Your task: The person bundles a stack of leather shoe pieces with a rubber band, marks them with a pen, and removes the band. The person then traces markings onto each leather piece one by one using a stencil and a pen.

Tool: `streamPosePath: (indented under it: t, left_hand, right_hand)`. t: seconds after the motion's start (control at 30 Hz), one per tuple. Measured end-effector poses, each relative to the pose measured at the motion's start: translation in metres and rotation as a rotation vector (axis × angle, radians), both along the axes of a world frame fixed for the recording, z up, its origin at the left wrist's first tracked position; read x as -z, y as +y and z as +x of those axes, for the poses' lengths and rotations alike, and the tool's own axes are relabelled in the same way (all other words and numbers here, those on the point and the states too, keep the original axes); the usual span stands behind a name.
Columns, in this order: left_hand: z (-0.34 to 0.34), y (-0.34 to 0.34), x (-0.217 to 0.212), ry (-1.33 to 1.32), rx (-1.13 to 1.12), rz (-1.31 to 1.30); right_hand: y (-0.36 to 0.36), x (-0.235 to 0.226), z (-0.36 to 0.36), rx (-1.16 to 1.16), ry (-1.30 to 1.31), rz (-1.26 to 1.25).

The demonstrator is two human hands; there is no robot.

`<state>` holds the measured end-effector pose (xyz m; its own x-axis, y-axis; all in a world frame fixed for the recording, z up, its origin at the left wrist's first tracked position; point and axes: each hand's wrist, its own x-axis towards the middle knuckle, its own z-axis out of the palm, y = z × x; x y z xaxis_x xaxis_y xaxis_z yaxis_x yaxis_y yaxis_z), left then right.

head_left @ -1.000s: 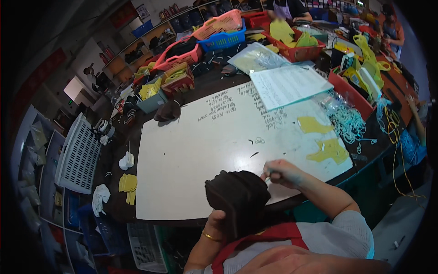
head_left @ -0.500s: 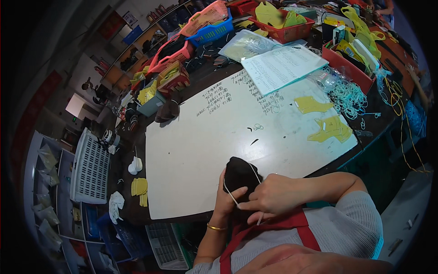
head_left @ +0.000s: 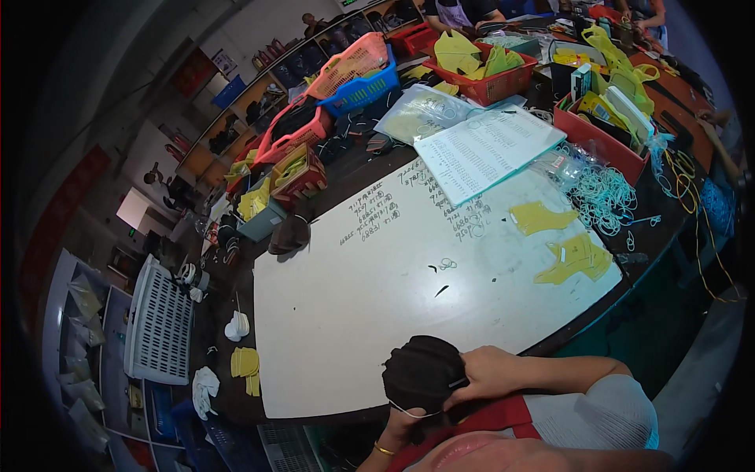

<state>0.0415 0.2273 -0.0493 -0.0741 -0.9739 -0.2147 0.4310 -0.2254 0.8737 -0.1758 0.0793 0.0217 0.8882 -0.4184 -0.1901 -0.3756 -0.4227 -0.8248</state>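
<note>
A rounded black bundle [head_left: 423, 373], seemingly of soft flat pieces, is held between my two hands over the near edge of the white board [head_left: 354, 315]. My left hand [head_left: 405, 422] grips its lower edge, thumb lying across the front. At its right side, my right hand [head_left: 486, 373] closes on the edge with thumb and fingers. A thin pale elastic band [head_left: 405, 411] shows along the bundle's bottom left, and a short bit of it appears by the right fingers. The rest of the band is hidden.
Yellow cut pieces [head_left: 578, 258] and loose rubber bands [head_left: 447, 263] lie on the board. A clipped paper list [head_left: 491, 149] covers its far side. Beyond stand a red basket [head_left: 491, 79] and a red box [head_left: 602, 134]. A white crate [head_left: 157, 322] is at left. Other people work far back.
The view has tilted, and the bundle and hands now appear lower. My right hand has shifted from the bundle's front to its right edge. The band no longer crosses the visible front.
</note>
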Motion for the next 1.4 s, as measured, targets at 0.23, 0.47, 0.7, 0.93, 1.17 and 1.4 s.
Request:
streamPosePath:
  t: [0.23, 0.47, 0.7, 0.93, 1.17, 1.4]
  left_hand:
    - [0.015, -0.016, 0.029, -0.320, 0.347, -0.001]
    - [0.007, -0.016, 0.032, -0.436, 0.506, -0.032]
    - [-0.010, -0.038, -0.022, 0.452, 0.197, -0.164]
    - [0.008, -0.046, -0.034, 0.714, 0.017, -0.416]
    - [-0.064, -0.033, -0.027, 1.019, 0.272, -0.371]
    - [-0.051, -0.002, -0.050, 0.943, 0.332, -0.367]
  right_hand:
    - [-0.023, 0.010, -0.002, -0.174, -0.001, -0.013]
    - [0.005, -0.006, -0.019, 0.013, 0.026, -0.239]
    - [-0.005, -0.013, -0.027, 0.138, -0.037, -0.213]
    - [-0.030, -0.042, -0.085, 0.269, -0.074, -0.516]
    - [-0.052, 0.039, 0.027, 0.247, -0.108, -0.562]
    - [-0.008, 0.040, 0.102, 0.150, -0.492, -0.368]
